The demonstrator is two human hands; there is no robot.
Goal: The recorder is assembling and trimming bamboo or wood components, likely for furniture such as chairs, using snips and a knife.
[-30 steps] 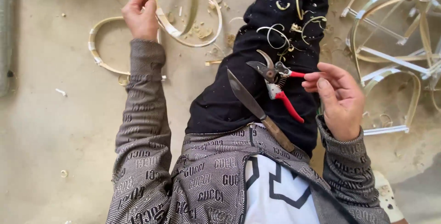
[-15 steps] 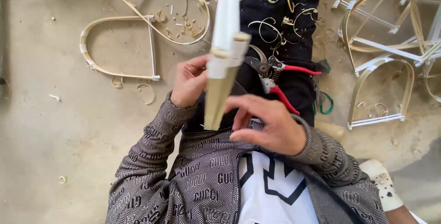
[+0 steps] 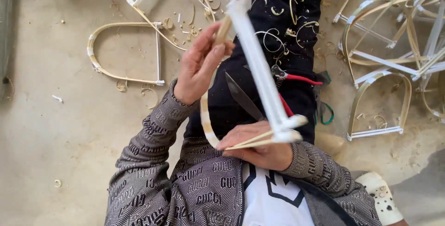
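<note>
Both hands' fingers clamp a D-shaped bent bamboo-strip frame (image 3: pixel 259 73): left hand (image 3: pixel 200 66) at 11 o'clock, right hand (image 3: pixel 257 146) at 6.

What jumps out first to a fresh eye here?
The arch-shaped bamboo frame held up at centre: the left hand grips its top end, the right hand its lower corner. Under it, on the lap, lie a knife and red-handled shears. More bent frames lie on the floor, one upper left and a pile at right.
</note>
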